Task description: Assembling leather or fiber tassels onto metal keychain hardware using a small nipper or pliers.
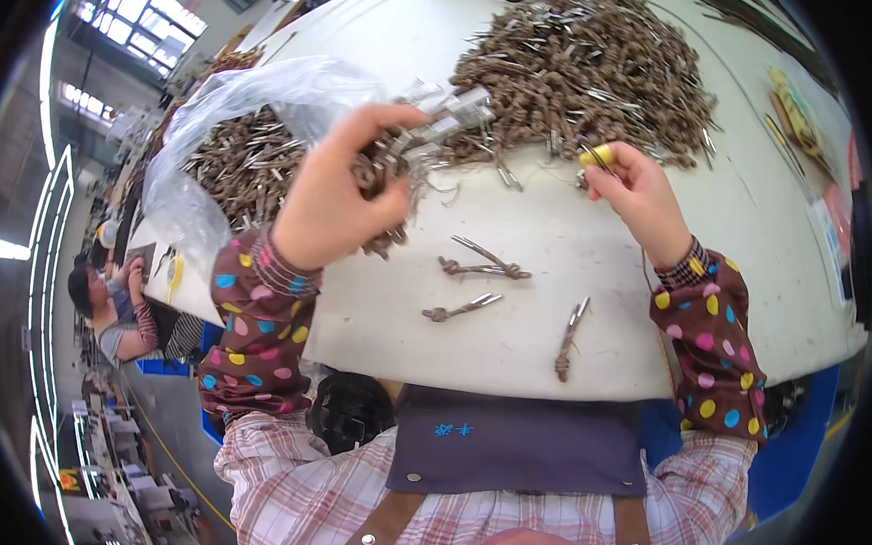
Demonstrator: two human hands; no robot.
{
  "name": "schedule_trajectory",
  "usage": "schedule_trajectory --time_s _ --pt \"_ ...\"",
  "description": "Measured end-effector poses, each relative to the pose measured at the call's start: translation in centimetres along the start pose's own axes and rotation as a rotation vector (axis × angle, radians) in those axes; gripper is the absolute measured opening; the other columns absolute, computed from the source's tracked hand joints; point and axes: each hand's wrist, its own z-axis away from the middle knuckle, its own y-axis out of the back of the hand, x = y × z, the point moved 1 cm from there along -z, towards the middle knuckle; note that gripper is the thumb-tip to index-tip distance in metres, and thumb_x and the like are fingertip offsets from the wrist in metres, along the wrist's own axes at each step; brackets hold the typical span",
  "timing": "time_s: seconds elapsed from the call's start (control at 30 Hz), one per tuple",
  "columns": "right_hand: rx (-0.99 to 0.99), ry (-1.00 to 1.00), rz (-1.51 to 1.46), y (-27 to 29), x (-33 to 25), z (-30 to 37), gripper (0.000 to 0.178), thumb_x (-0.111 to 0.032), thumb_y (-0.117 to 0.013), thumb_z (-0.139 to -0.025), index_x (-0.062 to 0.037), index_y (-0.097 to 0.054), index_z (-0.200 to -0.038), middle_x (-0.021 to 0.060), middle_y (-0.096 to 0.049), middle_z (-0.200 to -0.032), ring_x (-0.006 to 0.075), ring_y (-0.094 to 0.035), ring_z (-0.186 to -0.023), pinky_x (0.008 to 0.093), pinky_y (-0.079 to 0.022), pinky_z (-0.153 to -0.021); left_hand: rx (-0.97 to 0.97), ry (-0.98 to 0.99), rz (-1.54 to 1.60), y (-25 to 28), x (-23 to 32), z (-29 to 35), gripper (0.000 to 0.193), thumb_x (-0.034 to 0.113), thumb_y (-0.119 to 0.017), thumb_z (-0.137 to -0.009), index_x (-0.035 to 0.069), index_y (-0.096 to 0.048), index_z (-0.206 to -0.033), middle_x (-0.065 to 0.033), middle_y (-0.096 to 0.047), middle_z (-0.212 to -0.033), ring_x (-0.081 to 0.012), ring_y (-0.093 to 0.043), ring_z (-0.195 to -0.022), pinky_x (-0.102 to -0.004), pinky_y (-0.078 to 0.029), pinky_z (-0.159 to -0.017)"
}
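My left hand is raised over the table's left half, its fingers curved round a bunch of knotted brown cords with shiny metal tips. The tips stick out to the right of the hand; the palm side of the bunch is hidden. Farther right, my right hand is closed in a pinch near the edge of a large heap of the same cords. Something yellow with a thin dark part shows at its fingertips, too small to name. Between and below my hands lie several loose knotted cords.
A clear plastic bag full of cords stands at the left on the white table. Dark strips and a yellow package lie at the far right. A co-worker sits beyond the table's left edge.
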Motion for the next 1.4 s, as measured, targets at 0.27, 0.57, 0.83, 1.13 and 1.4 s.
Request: schedule_trajectory --time_s 0.27,0.57,0.83,1.13,1.4 --pt "-0.008 -0.134 0.011 -0.9 -1.2 0.2 0.015 -0.013 -0.060 -0.089 -0.0005 -0.056 -0.096 -0.0021 -0.057 -0.079 0.0043 -0.054 -0.071 0.0176 -0.040 -0.066 0.271 -0.061 -0.939 15.4 -8.1 3.3 0.059 0.016 -0.070 -0.072 0.015 -0.049 -0.127 -0.0169 -0.044 -0.133 -0.0353 -0.049 -0.115 -0.0421 -0.041 -0.095" --pt "0.001 -0.176 0.038 -0.6 -1.1 0.5 0.012 -0.013 -0.059 -0.089 -0.0046 -0.058 -0.097 -0.0050 -0.057 -0.074 -0.0013 -0.038 -0.058 0.0156 -0.028 -0.052 -0.355 -0.227 -0.435 -2.7 -1.8 8.1 0.060 0.022 -0.071 -0.076 0.012 -0.046 -0.129 -0.0167 -0.043 -0.132 -0.0336 -0.044 -0.119 -0.0428 -0.038 -0.099" --pt "0.006 -0.155 0.017 -0.5 -0.9 0.9 0.014 -0.012 -0.059 -0.089 -0.0013 -0.057 -0.097 -0.0023 -0.058 -0.079 0.0024 -0.050 -0.067 0.0166 -0.037 -0.061 -0.456 -0.070 -0.363 -9.5 -4.9 9.6 0.049 0.012 -0.061 -0.080 0.011 -0.046 -0.127 -0.0126 -0.052 -0.104 -0.0283 -0.055 -0.094 -0.0365 -0.048 -0.082" --pt "-0.033 -0.123 0.031 -0.5 -0.3 -0.2 0.017 -0.014 -0.061 -0.088 0.0003 -0.058 -0.097 -0.0003 -0.060 -0.081 0.0056 -0.055 -0.073 0.0190 -0.042 -0.068 -0.120 -0.349 -0.309 -9.9 -5.5 4.7 0.047 0.003 -0.058 -0.077 0.005 -0.049 -0.123 -0.0125 -0.054 -0.103 -0.0297 -0.055 -0.095 -0.0358 -0.047 -0.083" --pt "-0.037 -0.073 0.038 -0.4 -0.1 0.1 0.019 -0.015 -0.061 -0.088 0.0006 -0.058 -0.097 0.0004 -0.061 -0.080 0.0061 -0.057 -0.073 0.0197 -0.043 -0.067 -0.293 -0.193 -0.524 -11.3 -6.1 4.5 0.049 0.004 -0.056 -0.077 0.005 -0.045 -0.125 -0.0127 -0.054 -0.102 -0.0305 -0.055 -0.095 -0.0366 -0.048 -0.077"
